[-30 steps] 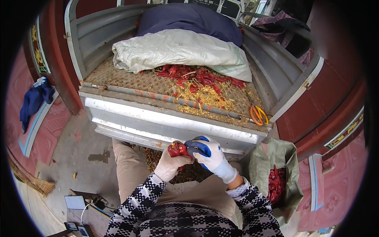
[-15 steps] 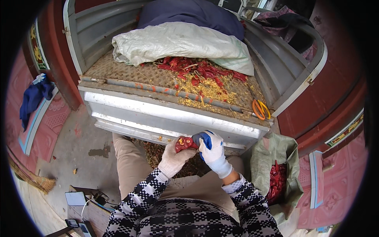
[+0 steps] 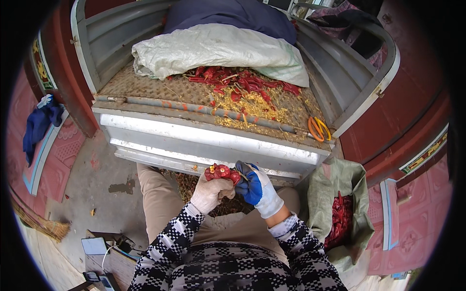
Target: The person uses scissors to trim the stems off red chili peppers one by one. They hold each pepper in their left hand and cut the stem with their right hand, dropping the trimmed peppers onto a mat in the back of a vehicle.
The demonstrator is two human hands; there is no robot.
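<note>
While I hold a bunch of glossy red dried peppers point(image 3: 222, 171) above the gap between my knees, the grey metal cargo bed point(image 3: 194, 131) with a rusty, patterned floor spreads widest of all, just beyond my grip. At its far end, well past my hands, bulges a dark blue cloth-covered bundle point(image 3: 228, 14); on my side of it lies a rumpled white woven plastic sack point(image 3: 218, 48). Loose red peppers point(image 3: 252, 82) lie along that sack's near edge, between it and me, with pale yellow seeds point(image 3: 242, 104) scattered nearer my grip. To the right of my hands, near my right forearm, an olive-green woven sack point(image 3: 317, 194) stands open-mouthed, dark red peppers point(image 3: 340, 220) heaped inside it. Beneath my grip, between my legs, brown dried debris point(image 3: 187, 186) shows. My left hand point(image 3: 212, 194), in an off-white knitted glove, closes around the bunch from below, leaving its upper side bare. My right hand point(image 3: 262, 191), in a white glove with blue-coated fingers, curls against the bunch's right end; I cannot tell what, if anything, its fingertips pinch. Smallest, beyond my right hand at the bed's near corner, lie orange and yellow loop handles point(image 3: 318, 139).
</note>
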